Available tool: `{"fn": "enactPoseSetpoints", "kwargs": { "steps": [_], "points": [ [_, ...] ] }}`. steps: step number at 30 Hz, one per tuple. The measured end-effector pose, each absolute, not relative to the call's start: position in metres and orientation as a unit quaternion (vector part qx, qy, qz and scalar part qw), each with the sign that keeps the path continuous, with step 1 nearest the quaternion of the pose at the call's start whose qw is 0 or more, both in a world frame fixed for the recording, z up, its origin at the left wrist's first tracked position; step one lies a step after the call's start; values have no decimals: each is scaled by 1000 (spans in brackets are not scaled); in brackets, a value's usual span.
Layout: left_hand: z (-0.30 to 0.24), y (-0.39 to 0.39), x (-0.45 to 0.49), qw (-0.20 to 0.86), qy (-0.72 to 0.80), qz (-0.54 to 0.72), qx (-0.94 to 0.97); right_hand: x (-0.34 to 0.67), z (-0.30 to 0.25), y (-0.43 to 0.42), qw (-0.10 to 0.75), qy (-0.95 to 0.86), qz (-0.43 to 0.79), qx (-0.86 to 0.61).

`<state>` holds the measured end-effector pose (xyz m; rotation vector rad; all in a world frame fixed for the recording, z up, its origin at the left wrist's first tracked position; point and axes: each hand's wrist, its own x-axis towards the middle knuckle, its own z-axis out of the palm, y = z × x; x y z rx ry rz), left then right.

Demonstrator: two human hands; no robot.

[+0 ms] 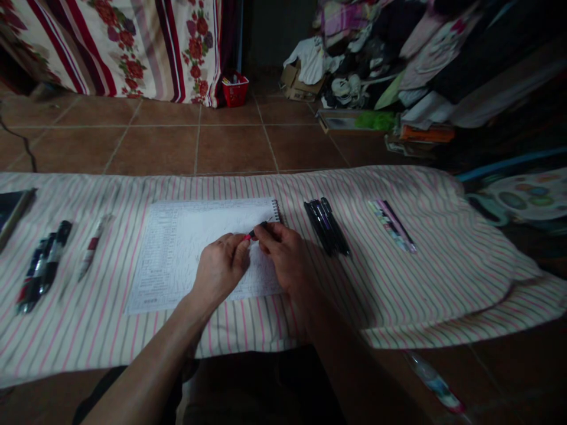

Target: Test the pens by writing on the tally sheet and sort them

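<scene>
Pen [252,234] in the grip of left hand [220,261] and right hand [287,252], notebook [212,222] beneath, dark pens [328,227] beside it

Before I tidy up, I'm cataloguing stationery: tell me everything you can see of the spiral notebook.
The spiral notebook lies flat on the striped cloth, dark coil along its right edge. Its whitish, paper-looking page carries a column of marks at left, too blurred to read. The left hand and right hand hide part of it; whether they touch it is unclear.
</scene>
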<state>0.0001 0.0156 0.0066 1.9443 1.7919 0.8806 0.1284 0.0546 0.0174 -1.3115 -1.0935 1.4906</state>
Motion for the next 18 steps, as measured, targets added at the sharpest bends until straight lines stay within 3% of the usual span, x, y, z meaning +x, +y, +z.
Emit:
{"fn": "enactPoseSetpoints", "kwargs": {
  "steps": [9, 18],
  "points": [
    [7, 16, -1, 177, 649, 323, 665, 126, 18, 53, 439, -385, 662, -471],
    [9, 15, 2, 170, 631, 305, 692, 128, 18, 54, 438, -380, 637, -507]
  ]
}}
